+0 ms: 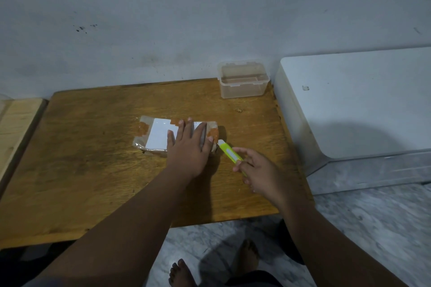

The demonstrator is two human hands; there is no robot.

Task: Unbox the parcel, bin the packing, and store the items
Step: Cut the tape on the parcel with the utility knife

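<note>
The parcel (139,143) carries a white label (158,135) on its top, but the label looks overexposed and no writing on it can be read; orange-brown tape (142,128) crosses the corners of the clear wrapping. The left hand (189,147) lies flat on the right half of the parcel, with the fingers straight and spread, pressing down and closing around nothing. The grip of the right hand (261,172) is closed around the rear part of a yellow-green cutter (229,151), with the fingers curled along its body. The front tip of the cutter points to the right end of the parcel, just beside the left thumb; whether it touches the wrapping cannot be told. The parcel rests near the middle of the wooden tabletop (93,170), between the two hands and a clear plastic box (243,79) at the far right corner.
</note>
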